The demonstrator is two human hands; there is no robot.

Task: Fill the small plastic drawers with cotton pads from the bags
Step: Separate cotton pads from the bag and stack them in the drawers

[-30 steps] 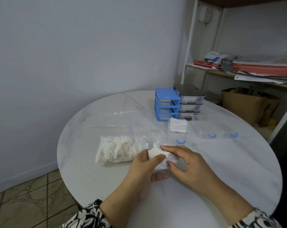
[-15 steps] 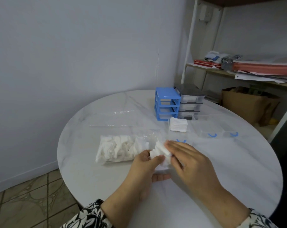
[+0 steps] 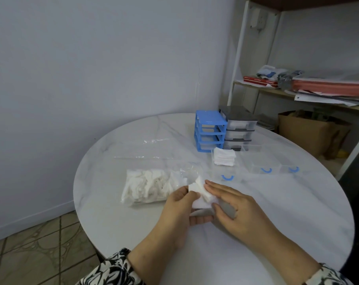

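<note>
Round white marble-look tabletop [image 3: 112, 202]. Near the front edge, centre: the left hand [image 3: 179, 210] grips a small stack of cotton pads [image 3: 201, 195], thumb on top and fingers curled beneath. The right hand [image 3: 234, 208] rests against the right side of the same stack, fingers nearly straight and laid flat on the pads, thumb tucked at the stack's near corner; it presses and steadies rather than grasps.

Just left of the stack, touching it: a clear bag of cotton pads [image 3: 152, 187], lying on its side, its open mouth toward the hands. Beyond the bag, toward the left rear edge: a flat empty clear bag [image 3: 154, 149].

Right of centre, three clear drawers with blue handles lie out on the tabletop. The nearest drawer [image 3: 226, 171] holds a pile of pads [image 3: 224, 156] at its far end. The other two drawers [image 3: 271, 161] sit side by side further right; contents not discernible.

At the rear edge: blue drawer frame [image 3: 210, 130], slots vacant, with a grey drawer unit [image 3: 239, 128] touching its right side.
</note>
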